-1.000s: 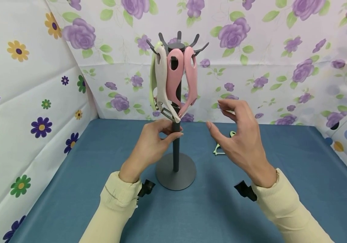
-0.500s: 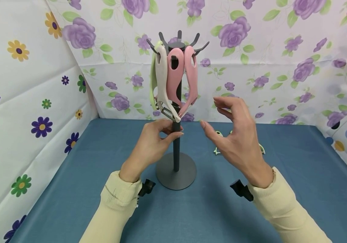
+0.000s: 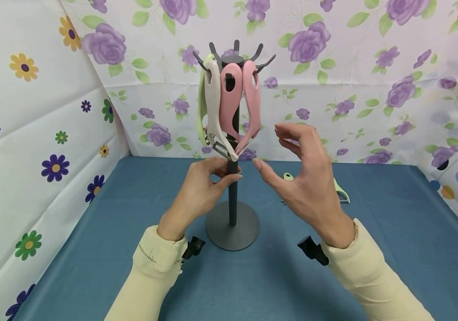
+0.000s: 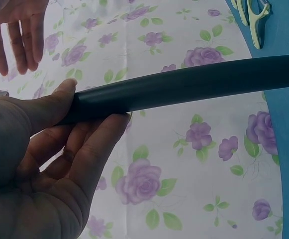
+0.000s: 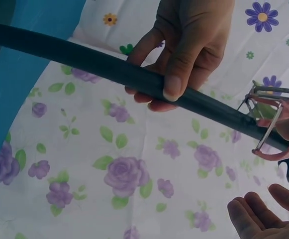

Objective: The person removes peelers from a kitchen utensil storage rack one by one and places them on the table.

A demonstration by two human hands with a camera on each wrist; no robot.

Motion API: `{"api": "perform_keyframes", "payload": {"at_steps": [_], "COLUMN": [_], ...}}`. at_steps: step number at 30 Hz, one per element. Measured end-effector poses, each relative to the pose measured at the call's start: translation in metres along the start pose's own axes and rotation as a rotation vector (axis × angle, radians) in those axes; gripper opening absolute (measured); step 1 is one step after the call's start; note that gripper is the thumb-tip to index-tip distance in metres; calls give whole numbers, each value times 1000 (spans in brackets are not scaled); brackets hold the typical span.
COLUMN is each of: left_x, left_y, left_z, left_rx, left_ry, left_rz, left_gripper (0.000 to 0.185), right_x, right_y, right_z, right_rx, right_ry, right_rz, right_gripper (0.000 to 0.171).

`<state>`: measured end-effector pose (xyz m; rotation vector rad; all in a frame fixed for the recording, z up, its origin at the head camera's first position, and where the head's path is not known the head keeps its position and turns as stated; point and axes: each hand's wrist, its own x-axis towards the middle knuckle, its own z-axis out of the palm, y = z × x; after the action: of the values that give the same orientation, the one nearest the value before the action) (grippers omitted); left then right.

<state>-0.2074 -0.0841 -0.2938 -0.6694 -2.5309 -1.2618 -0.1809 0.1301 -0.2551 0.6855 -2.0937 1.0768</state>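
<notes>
A dark grey hook stand (image 3: 233, 203) stands upright on a round base (image 3: 233, 238). Its pole is pinched by my left hand (image 3: 196, 187) between thumb and fingers, just below the hanging peelers; the left wrist view shows the thumb on one side of the pole (image 4: 184, 82). From the hooks hang a light green peeler (image 3: 202, 104), a white peeler (image 3: 212, 96) and two pink peelers, one in front (image 3: 230, 98) and one at the right (image 3: 254, 96). My right hand (image 3: 311, 178) holds nothing, thumb and fingers spread apart, to the right of the right-hand pink peeler.
Behind my right hand, light green peelers lie on the blue tablecloth (image 3: 152, 276): one end (image 3: 288, 176) shows left of the hand, another peeler's head (image 3: 342, 194) right of it. Bare hooks (image 3: 257, 52) stick out at the stand's back and right. Flowered cloth hangs behind.
My right hand has drifted left toward the stand, uncovering more of the green peelers on the table at its right. My left hand stays on the pole, and the hanging peelers keep their places.
</notes>
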Motion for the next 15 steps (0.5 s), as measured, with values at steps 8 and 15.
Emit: {"api": "perform_keyframes", "payload": {"at_steps": [8, 15], "left_x": [-1, 0], "left_y": [1, 0], "left_z": [0, 0], "left_rx": [-3, -2], "left_ry": [0, 3], "left_rz": [0, 9], "left_gripper": [12, 12], "right_x": [3, 4], "right_y": [-7, -11], "right_z": [3, 5], "right_rx": [34, 38], "right_ry": [9, -2], "right_rz": [-22, -30], "right_gripper": [65, 66]}}
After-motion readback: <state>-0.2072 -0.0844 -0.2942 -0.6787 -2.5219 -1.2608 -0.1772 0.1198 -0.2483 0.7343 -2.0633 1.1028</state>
